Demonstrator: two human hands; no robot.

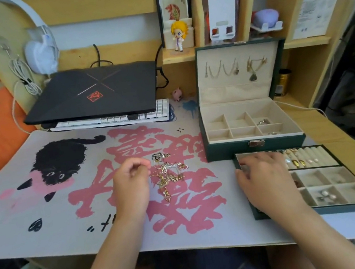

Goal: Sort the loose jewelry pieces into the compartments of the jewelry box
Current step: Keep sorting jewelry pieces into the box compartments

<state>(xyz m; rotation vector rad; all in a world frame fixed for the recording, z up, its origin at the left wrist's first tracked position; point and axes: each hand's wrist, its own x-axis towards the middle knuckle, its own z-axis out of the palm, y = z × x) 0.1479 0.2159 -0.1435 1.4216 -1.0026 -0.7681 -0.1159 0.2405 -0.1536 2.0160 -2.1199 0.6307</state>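
A tangle of loose gold and silver jewelry [168,173] lies on the desk mat [46,224]. My left hand [131,183] hovers at the pile's left edge with fingers curled and fingertips pinched together; whether a piece sits between them is too small to tell. My right hand [265,178] lies flat with fingers spread over the near-left corner of the removable green tray [346,206], which holds earrings in its ring rolls and pearls in one compartment. The open green jewelry box [232,149] stands behind it, necklaces hanging in its lid [238,69] and small pieces in two right compartments.
A closed black laptop [95,91] rests over a white keyboard [111,119] at the back. Wooden shelves carry a figurine [179,35], a white stand [221,13] and papers. A small pink toy [176,93] sits by the box. A white cable [297,107] runs right of the box.
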